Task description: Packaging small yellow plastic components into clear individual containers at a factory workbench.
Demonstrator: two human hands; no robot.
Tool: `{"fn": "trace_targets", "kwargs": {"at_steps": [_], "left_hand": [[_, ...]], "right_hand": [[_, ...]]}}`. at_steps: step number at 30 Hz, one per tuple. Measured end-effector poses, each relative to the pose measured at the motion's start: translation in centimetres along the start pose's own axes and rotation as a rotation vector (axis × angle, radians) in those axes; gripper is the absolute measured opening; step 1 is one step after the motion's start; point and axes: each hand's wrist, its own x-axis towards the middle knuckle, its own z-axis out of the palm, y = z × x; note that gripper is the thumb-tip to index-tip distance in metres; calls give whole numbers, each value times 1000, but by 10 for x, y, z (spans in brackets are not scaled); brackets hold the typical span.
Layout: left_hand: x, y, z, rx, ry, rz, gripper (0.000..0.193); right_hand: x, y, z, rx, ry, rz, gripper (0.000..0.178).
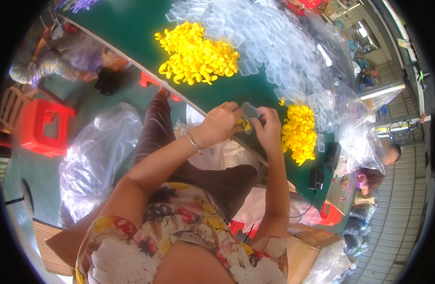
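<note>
My left hand and my right hand meet at the near edge of a green table. Together they hold a small clear plastic case with a yellow plastic piece in it. My left hand pinches the yellow piece from the left, and my right hand grips the case from the right. A bracelet sits on my left wrist. A small heap of yellow pieces lies just right of my hands.
A big heap of yellow pieces and a spread of clear plastic cases cover the table's far part. Clear plastic bags lie by my legs. A red stool stands at left. Other people sit at upper left and at right.
</note>
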Motion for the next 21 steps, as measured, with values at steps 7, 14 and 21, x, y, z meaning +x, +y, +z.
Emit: {"fn": "trace_targets", "kwargs": {"at_steps": [7,14,21], "left_hand": [[3,-3,-1,55,127,108,42],[0,-13,-4,-46,116,142,23],[-31,13,-19,-142,33,45,25]], "right_hand": [[-15,-22,-21,213,-70,-91,43],[-13,-27,-10,340,-160,27,23],[80,6,27,405,-73,-149,24]]}}
